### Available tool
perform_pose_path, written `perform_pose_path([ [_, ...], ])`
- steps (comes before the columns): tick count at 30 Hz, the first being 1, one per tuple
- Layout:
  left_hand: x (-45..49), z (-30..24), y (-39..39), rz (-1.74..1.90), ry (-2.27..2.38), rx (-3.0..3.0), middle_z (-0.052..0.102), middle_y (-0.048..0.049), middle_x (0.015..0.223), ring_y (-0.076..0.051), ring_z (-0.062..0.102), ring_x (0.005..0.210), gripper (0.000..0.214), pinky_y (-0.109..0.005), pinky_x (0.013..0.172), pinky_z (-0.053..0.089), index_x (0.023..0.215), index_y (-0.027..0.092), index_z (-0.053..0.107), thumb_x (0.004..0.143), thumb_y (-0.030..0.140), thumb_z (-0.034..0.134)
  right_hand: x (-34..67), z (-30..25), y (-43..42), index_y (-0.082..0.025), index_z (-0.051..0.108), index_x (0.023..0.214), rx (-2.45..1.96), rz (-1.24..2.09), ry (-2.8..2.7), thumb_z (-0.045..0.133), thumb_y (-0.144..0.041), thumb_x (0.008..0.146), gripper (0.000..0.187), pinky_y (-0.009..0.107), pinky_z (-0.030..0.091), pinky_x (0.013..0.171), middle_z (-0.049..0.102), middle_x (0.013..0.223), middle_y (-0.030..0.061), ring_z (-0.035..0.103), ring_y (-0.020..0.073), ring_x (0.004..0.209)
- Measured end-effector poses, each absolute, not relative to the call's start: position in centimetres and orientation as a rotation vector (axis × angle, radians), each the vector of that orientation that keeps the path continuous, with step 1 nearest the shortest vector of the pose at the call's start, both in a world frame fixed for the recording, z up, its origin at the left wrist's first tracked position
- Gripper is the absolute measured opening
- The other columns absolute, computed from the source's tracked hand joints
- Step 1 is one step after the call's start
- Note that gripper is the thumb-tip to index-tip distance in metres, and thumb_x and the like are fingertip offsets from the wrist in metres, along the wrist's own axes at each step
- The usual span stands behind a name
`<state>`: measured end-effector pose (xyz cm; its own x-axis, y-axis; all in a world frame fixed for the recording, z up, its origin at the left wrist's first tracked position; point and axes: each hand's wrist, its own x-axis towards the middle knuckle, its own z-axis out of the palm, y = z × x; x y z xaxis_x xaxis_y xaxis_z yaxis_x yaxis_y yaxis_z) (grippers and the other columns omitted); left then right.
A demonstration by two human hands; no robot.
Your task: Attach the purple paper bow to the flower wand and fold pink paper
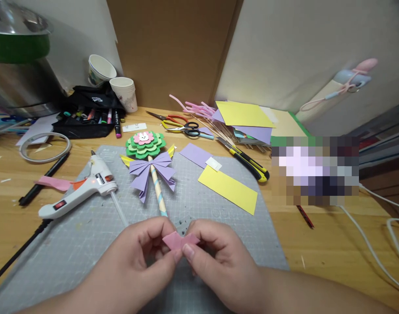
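Note:
A small pink paper bow (180,240) is pinched between both my hands over the near part of the grey cutting mat (219,218). My left hand (139,257) grips its left end with thumb and fingers closed. My right hand (215,257) pinches the right end, thumb on top. Just beyond the hands lies a paper flower on a striped stick (149,163), with green layered petals, a pink centre and a purple bow.
A white glue gun (81,189) lies left on the mat. Yellow paper strip (228,188), purple strip (196,155), yellow utility knife (248,163), scissors (180,124), paper sheets (243,115), tape roll (44,147), marker case (88,117), cups (124,92), white cables (376,253) surround.

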<state>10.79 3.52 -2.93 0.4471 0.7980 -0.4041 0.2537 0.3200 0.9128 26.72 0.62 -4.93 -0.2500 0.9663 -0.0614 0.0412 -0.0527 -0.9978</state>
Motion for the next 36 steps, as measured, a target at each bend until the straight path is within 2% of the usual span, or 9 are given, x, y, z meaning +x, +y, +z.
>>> perform_pose_path([
  [6,10.4,-3.0,3.5,0.493,1.100,1.311,0.050,0.0034,0.059,-0.013,0.045,0.059,0.020,-0.023,0.056,0.039,0.062,0.019,0.053,0.076,0.032,0.060,26.6,-5.0,0.9,-0.019,0.050,0.070,-1.120,1.528,-1.349,0.054,-0.026,0.080,0.012,0.024,0.034,0.050,0.045,0.060,-0.0043,0.038,0.0103,0.053],
  [10,10.2,-2.8,3.9,0.523,1.093,1.272,0.056,0.0016,0.065,-0.015,0.053,0.066,0.024,-0.024,0.062,0.044,0.063,0.019,0.056,0.078,0.037,0.062,26.4,-5.3,0.8,-0.017,0.058,0.078,-1.077,1.549,-1.333,0.055,-0.022,0.081,0.006,0.025,0.040,0.057,0.050,0.067,-0.0022,0.044,0.0118,0.061],
  [14,10.0,-2.9,4.0,0.557,1.077,1.280,0.057,0.0023,0.063,-0.014,0.053,0.064,0.020,-0.022,0.060,0.044,0.065,0.020,0.060,0.076,0.036,0.066,26.4,-5.7,0.7,-0.017,0.064,0.080,-1.067,1.506,-1.394,0.055,-0.024,0.086,0.013,0.024,0.039,0.056,0.052,0.066,-0.0020,0.047,0.0117,0.061],
  [18,10.1,-2.9,3.9,0.555,1.039,1.225,0.059,0.0028,0.064,-0.013,0.055,0.064,0.021,-0.021,0.060,0.045,0.066,0.020,0.060,0.079,0.037,0.064,26.4,-5.6,0.7,-0.018,0.055,0.066,-1.026,1.496,-1.402,0.051,-0.024,0.087,0.023,0.025,0.036,0.054,0.045,0.059,-0.0039,0.042,0.0103,0.055],
  [23,10.2,-2.9,3.9,0.566,1.084,1.261,0.058,0.0025,0.064,-0.013,0.055,0.063,0.019,-0.022,0.058,0.045,0.072,0.021,0.061,0.078,0.038,0.063,26.4,-5.4,0.9,-0.020,0.041,0.054,-1.068,1.466,-1.389,0.051,-0.016,0.077,0.025,0.025,0.031,0.050,0.040,0.054,-0.0045,0.035,0.0100,0.052],
  [26,10.0,-3.1,4.0,0.579,1.096,1.406,0.061,0.0012,0.068,-0.015,0.058,0.066,0.014,-0.023,0.060,0.047,0.073,0.021,0.062,0.081,0.032,0.058,26.6,-5.3,0.9,-0.020,0.038,0.051,-1.107,1.438,-1.403,0.050,-0.014,0.072,0.025,0.024,0.028,0.047,0.036,0.052,-0.0057,0.033,0.0091,0.049],
  [29,9.6,-3.1,3.8,0.653,1.077,1.662,0.059,0.0024,0.067,-0.013,0.056,0.064,0.011,-0.022,0.060,0.046,0.072,0.022,0.059,0.081,0.020,0.054,26.9,-5.1,0.9,-0.020,0.045,0.055,-1.152,1.444,-1.412,0.051,-0.017,0.073,0.019,0.024,0.031,0.049,0.041,0.053,-0.0046,0.037,0.0100,0.051],
  [33,9.1,-3.0,3.4,0.717,0.996,1.864,0.060,0.0032,0.069,-0.012,0.057,0.066,0.013,-0.021,0.062,0.048,0.076,0.023,0.056,0.082,0.012,0.050,27.1,-5.1,0.9,-0.016,0.057,0.067,-1.086,1.702,-1.202,0.051,-0.027,0.078,0.017,0.022,0.036,0.048,0.051,0.056,-0.0019,0.045,0.0093,0.049],
  [36,8.9,-2.7,3.7,0.750,0.925,1.888,0.062,0.0033,0.073,-0.012,0.060,0.070,0.017,-0.022,0.066,0.050,0.079,0.023,0.056,0.082,0.009,0.049,27.1,-5.3,1.0,-0.015,0.058,0.067,-0.967,2.007,-0.841,0.052,-0.038,0.080,0.026,0.017,0.030,0.037,0.054,0.051,-0.0018,0.048,0.0074,0.040],
])
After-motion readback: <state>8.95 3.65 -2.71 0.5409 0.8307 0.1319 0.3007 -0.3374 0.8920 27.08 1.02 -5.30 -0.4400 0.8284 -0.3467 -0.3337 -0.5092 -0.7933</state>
